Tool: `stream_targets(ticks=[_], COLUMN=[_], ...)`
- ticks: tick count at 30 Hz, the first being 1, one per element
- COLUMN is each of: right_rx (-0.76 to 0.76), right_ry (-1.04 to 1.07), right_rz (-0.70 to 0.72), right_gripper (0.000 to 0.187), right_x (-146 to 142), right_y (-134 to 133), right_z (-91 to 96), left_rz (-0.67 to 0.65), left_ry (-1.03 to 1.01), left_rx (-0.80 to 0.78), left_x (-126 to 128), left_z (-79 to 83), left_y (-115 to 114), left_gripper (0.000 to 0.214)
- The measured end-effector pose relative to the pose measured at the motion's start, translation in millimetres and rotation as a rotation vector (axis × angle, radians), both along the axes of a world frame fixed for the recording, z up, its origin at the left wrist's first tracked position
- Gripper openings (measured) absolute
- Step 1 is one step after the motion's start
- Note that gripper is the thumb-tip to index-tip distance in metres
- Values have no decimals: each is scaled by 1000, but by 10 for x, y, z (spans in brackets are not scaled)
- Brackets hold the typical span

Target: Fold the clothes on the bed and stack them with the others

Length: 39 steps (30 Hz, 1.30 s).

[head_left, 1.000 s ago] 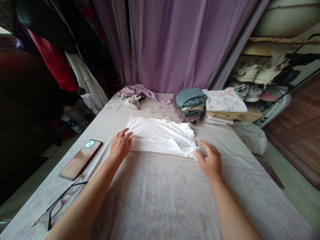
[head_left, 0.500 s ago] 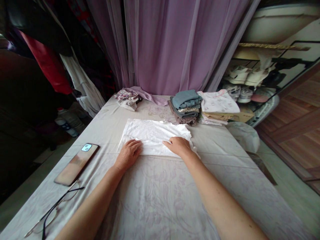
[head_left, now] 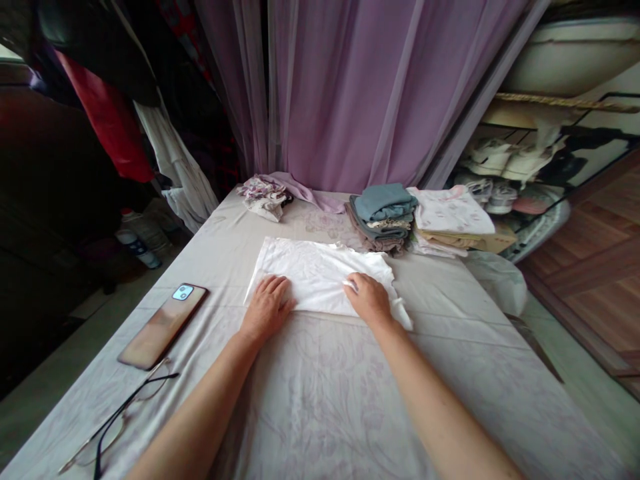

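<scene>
A white garment (head_left: 320,273) lies folded in a rough rectangle on the table, its right edge wavy. My left hand (head_left: 269,305) rests flat on the near left corner, fingers stretched over the fabric. Toward the right end, my right hand (head_left: 369,297) is closed in a pinch, with a small fold of the white fabric showing between thumb and fingers. The near edge of the garment runs between the two hands.
A phone (head_left: 165,327) and eyeglasses (head_left: 117,417) lie on the left of the cloth-covered table (head_left: 320,393). At the back are a crumpled patterned cloth (head_left: 265,197), a stack of dark folded clothes (head_left: 383,217) and a stack of light ones (head_left: 453,217). A purple curtain (head_left: 345,93) hangs behind.
My right hand has pinched up a bit of the white fabric. My left hand has flattened, its fingers reaching farther forward. The whole view has shifted slightly.
</scene>
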State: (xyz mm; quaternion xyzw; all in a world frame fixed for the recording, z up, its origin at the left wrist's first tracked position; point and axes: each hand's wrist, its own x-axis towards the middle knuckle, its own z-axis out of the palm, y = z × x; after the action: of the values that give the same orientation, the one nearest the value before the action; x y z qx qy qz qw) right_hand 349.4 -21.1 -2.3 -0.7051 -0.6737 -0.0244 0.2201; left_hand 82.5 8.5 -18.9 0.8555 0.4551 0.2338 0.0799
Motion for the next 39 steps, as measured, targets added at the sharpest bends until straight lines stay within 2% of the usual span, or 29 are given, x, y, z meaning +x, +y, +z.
stream_targets(ticks=[2,6,9,12,16,19,23,27,30,32,35,39], right_rx=[9,172,178,138,137,151,216,297,221,109,41,53], right_ry=[-38,-27,-1,19,55,77,81,70,99,114,114,96], right_rz=[1,93,185,213,206,214,190,96,-18,-50,-4,186], right_gripper=[18,23,26,25,26,26,28,30,37,36,40,53], right_x=[-21,-133,-237,-287,-271,-259,-262,-216,-138,-92,-74,-148], right_y=[-9,-98,-180,-238,-276,-290,-296,-235,-137,-71,-3,45], right_z=[-27,36,49,-44,-204,-252,-235,-223,-225,-206,-132,-29], left_rz=[33,63,224,395,395,389,274,92,19,-16,-75,-169], left_ry=[26,-49,-70,34,126,87,-168,-608,-829,-896,-943,-971], left_rx=[-19,-13,26,-27,-180,-217,-260,-496,-694,-792,-859,-822], left_x=[13,-102,-302,-470,-515,-476,-456,-483,-500,-498,-478,-478], left_z=[7,34,62,86,133,181,229,267,332,391,474,524], left_y=[-20,70,237,398,528,572,530,386,289,243,189,143], left_gripper=[47,40,37,36,36,25,11,28,50,54,42,36])
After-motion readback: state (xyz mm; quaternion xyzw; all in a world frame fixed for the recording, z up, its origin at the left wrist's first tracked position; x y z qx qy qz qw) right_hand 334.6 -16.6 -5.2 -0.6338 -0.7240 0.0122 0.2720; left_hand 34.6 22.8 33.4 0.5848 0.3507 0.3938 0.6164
